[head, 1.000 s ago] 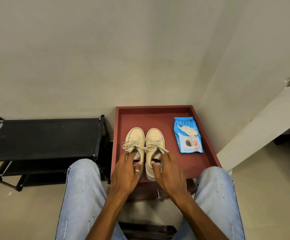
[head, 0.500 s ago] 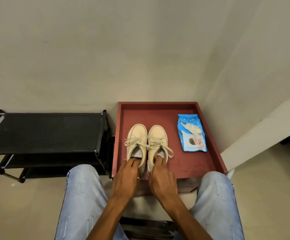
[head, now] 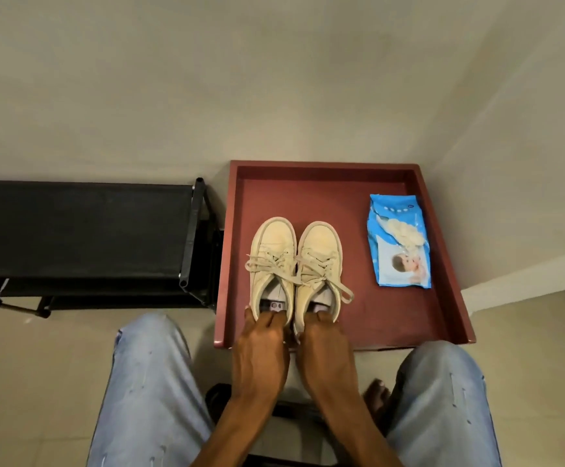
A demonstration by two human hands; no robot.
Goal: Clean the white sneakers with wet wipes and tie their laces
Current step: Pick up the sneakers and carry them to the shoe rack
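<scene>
Two cream-white sneakers stand side by side, toes away from me, on a dark red tray (head: 392, 318). The left sneaker (head: 272, 251) and the right sneaker (head: 319, 254) both have tied laces, with one loop trailing to the right. My left hand (head: 260, 348) grips the heel of the left sneaker, fingers curled into its opening. My right hand (head: 324, 352) grips the heel of the right sneaker the same way. A blue pack of wet wipes (head: 399, 241) lies flat on the tray, right of the shoes, with a wipe sticking out.
A black shoe rack (head: 82, 230) stands left of the tray against the wall. My knees in light jeans (head: 149, 392) flank my arms. A wall corner and a white ledge (head: 527, 281) close in on the right. A bare foot (head: 377, 397) shows below.
Both hands slid from the laces back to the sneakers' heels and curled into the openings. The view shifted downward a little.
</scene>
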